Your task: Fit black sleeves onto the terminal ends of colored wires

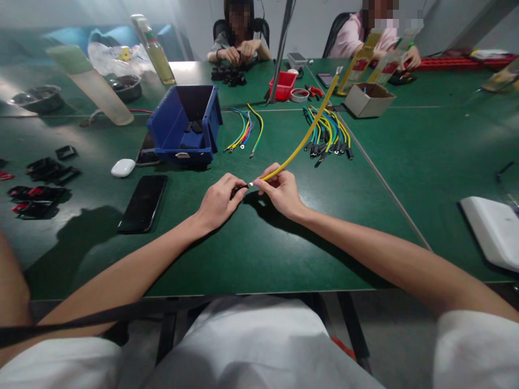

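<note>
Pinching w/ both hands, you have your R hand (284, 193) fingers closed on the yellow wire (308, 136) & your L hand (220, 201) fingers closed on a small black bit (240, 188). The wire's shiny end (250, 185) is right by the black bit; can't tell if they touch. The wire is over the green table (259, 259), in from the near edge, & its other end sticks up toward the far edge. A black phone (142, 204) lies L of your L hand, w/ a blue bin (167, 153) past it.
</note>
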Demonstrator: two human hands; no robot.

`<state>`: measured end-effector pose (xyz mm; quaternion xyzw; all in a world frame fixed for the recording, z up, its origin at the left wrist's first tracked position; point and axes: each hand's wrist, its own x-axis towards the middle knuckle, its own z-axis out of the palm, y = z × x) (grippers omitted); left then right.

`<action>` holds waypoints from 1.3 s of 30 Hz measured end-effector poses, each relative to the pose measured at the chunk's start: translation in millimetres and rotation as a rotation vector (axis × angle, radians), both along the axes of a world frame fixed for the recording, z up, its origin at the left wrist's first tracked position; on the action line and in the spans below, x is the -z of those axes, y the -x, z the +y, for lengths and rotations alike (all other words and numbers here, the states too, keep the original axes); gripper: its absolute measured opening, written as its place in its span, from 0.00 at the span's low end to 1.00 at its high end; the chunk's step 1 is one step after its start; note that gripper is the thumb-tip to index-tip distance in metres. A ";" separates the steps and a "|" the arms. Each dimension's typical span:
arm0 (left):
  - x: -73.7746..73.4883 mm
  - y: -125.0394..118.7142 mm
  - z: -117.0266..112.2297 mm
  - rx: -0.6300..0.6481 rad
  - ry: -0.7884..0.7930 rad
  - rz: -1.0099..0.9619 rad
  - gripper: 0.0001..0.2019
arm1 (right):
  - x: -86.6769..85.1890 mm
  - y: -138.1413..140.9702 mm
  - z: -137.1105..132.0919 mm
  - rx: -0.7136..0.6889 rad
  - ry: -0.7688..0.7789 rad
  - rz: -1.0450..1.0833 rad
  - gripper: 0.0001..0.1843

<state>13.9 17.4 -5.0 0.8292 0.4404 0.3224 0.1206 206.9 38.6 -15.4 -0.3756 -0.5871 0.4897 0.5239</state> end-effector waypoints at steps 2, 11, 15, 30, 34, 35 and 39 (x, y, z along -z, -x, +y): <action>0.1 -0.2 -0.1 -0.004 -0.001 -0.001 0.10 | -0.3 0.2 -0.3 -0.005 -0.004 0.012 0.18; 0.0 0.5 0.2 0.007 0.001 -0.007 0.09 | -1.0 1.0 -0.2 -0.014 0.004 0.013 0.19; -0.2 0.4 -0.5 0.004 -0.007 0.001 0.09 | 0.0 0.8 -0.9 -0.019 -0.007 0.007 0.18; -2.1 0.3 -2.5 0.000 -0.066 0.055 0.10 | -1.2 1.0 -1.9 -0.039 -0.004 -0.013 0.17; -2.6 0.0 -3.6 -0.007 -0.075 0.069 0.10 | -0.1 0.5 -1.5 -0.051 -0.002 -0.020 0.18; -2.6 0.0 -3.8 -0.009 -0.077 0.071 0.10 | 0.2 0.3 -1.4 -0.055 0.000 -0.022 0.18; -2.4 0.2 -3.7 -0.005 -0.093 0.072 0.11 | 0.6 0.1 -1.3 -0.062 0.006 -0.013 0.17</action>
